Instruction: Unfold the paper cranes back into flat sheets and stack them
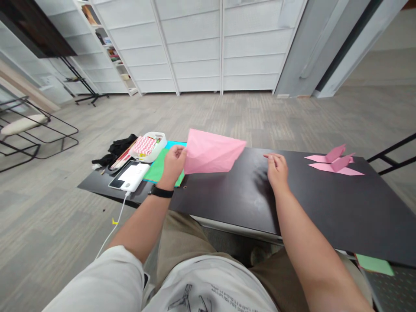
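A sheet of pink paper [212, 151] is held up over the dark table by its left edge, pinched in my left hand [175, 161]. Creases cross the sheet, and its right end hangs free. To the right of it, apart from the paper, my right hand [277, 168] hovers above the tabletop with its fingers curled closed and nothing visible in them. Two folded pink paper shapes [336, 161] with raised wings lie side by side on the table's right part. Close by my left hand lie green paper [157, 168] and blue paper [177, 144].
On the left end of the dark table [224, 197] are a white basket [159, 149], a white power bank [134, 175] with a cable, a phone [121, 171] and black cloth [121, 145]. A light green sheet [375, 264] shows below the right front edge.
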Available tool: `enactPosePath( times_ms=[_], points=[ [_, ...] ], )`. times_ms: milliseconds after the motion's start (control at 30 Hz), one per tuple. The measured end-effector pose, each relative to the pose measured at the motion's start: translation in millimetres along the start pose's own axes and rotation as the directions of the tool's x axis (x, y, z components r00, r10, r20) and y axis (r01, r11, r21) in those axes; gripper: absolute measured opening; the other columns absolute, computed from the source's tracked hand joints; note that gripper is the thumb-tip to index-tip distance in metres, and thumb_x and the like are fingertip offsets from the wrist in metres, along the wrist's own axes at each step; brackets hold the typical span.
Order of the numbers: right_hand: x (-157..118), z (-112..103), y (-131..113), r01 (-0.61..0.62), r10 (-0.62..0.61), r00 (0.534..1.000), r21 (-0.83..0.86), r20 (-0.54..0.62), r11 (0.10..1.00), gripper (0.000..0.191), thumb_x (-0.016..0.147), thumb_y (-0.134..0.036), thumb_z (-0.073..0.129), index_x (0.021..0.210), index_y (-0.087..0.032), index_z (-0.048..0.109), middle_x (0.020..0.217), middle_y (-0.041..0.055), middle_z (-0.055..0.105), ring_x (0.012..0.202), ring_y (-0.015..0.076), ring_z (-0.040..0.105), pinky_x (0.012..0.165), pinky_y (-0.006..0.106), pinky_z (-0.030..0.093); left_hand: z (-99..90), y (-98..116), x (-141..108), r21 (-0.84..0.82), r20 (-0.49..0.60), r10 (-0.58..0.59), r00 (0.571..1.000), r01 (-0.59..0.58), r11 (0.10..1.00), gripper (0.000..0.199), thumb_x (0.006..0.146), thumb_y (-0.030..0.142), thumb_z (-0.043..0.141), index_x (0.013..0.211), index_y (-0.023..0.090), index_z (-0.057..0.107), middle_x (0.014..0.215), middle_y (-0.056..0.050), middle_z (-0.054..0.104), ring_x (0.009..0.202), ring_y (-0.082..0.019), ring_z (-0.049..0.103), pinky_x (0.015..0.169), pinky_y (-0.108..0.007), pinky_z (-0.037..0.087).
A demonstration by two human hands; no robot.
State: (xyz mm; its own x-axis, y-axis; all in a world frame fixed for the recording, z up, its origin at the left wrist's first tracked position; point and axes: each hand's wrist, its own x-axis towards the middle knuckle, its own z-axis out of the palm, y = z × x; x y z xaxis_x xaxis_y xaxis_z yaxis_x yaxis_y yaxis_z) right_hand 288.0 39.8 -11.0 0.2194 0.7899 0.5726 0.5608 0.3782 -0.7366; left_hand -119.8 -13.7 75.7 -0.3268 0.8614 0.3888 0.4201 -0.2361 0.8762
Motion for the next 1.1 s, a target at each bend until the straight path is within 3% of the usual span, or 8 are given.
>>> enactPosePath(
  times_ms=[100,267,567,633,733,833,967,1100],
  points=[
    [-2,2,-1,0.006,-0.006,0.999,0.001,0.038,1.000,0.045,0.103,-0.054,0.047,0.103,-0.025,0.082,0.110,0.0106,0.072,0.113,0.0281,0.067,0.107,0.048,0.051,-41.4,-30,8,-0.233,-0.125,-0.351,0.928,0.316,0.920,0.028,0.082,0.041,0.075,0.093,0.020,0.062,0.074,0.002,0.062,0.061,-0.012,0.056,0.056,-0.022,0.044],
    [-3,4,-1,0.002,0.000,0.996,-0.018,0.088,1.000,0.045,0.103,-0.054,0.047,0.100,-0.026,0.082,0.112,0.0105,0.072,0.114,0.0285,0.067,0.108,0.049,0.050,-91.2,-62,-11,-0.370,-0.317,-0.556,0.769,0.440,0.819,0.041,0.074,0.031,0.077,0.110,0.024,0.058,0.074,0.006,0.062,0.055,-0.010,0.057,0.055,-0.020,0.045],
    [-7,2,-3,-0.010,0.014,0.988,-0.031,0.151,0.999,0.043,0.102,-0.052,0.048,0.097,-0.026,0.082,0.115,0.0106,0.072,0.115,0.0292,0.068,0.107,0.050,0.050,-115.3,-89,-55,0.052,-0.270,-0.423,0.865,0.451,0.891,0.032,0.081,0.034,0.069,0.108,0.018,0.077,0.089,-0.006,0.074,0.072,-0.020,0.069,0.064,-0.032,0.059],
    [-8,2,-4,-0.008,0.013,0.988,-0.031,0.151,0.999,0.042,0.101,-0.051,0.049,0.097,-0.026,0.082,0.114,0.0106,0.072,0.114,0.0291,0.068,0.107,0.050,0.050,-123.3,-86,-60,0.316,-0.242,-0.330,0.912,0.396,0.862,0.030,0.085,0.035,0.067,0.107,0.019,0.079,0.094,-0.009,0.075,0.083,-0.025,0.072,0.076,-0.039,0.062],
    [-9,2,-4,0.001,0.007,0.987,-0.050,0.163,0.999,0.042,0.100,-0.051,0.049,0.095,-0.025,0.082,0.114,0.0111,0.073,0.113,0.0295,0.068,0.106,0.050,0.051,-133.7,-71,-63,0.733,-0.108,-0.131,0.985,0.168,0.659,0.030,0.090,0.037,0.066,0.110,0.022,0.081,0.105,-0.013,0.074,0.102,-0.035,0.071,0.096,-0.049,0.058],
    [-8,3,-4,0.006,0.004,0.986,-0.061,0.165,0.998,0.042,0.100,-0.050,0.049,0.093,-0.025,0.082,0.115,0.0112,0.073,0.113,0.0296,0.068,0.106,0.051,0.051,-131.7,-55,-54,0.802,0.114,0.030,0.993,-0.110,0.587,0.038,0.098,0.043,0.059,0.124,0.023,0.077,0.120,-0.014,0.073,0.118,-0.035,0.068,0.109,-0.050,0.052],
    [-7,4,-2,0.038,-0.028,0.984,-0.053,0.174,0.998,0.039,0.098,-0.052,0.053,0.093,-0.026,0.082,0.113,0.0109,0.074,0.113,0.0300,0.069,0.107,0.052,0.052,-108.7,-57,-29,0.565,0.593,0.058,0.803,-0.466,0.681,0.055,0.094,0.051,0.065,0.141,0.023,0.068,0.147,-0.011,0.067,0.140,-0.031,0.059,0.125,-0.046,0.042],
    [-9,4,0,0.076,-0.067,0.976,-0.037,0.208,0.996,0.034,0.095,-0.052,0.059,0.094,-0.026,0.081,0.109,0.0103,0.075,0.110,0.0303,0.070,0.105,0.052,0.053,-88.7,-79,-9,0.577,0.694,-0.070,0.717,-0.496,0.649,0.062,0.093,0.050,0.065,0.147,0.019,0.062,0.155,-0.014,0.063,0.145,-0.033,0.057,0.127,-0.046,0.041]
  ],
)
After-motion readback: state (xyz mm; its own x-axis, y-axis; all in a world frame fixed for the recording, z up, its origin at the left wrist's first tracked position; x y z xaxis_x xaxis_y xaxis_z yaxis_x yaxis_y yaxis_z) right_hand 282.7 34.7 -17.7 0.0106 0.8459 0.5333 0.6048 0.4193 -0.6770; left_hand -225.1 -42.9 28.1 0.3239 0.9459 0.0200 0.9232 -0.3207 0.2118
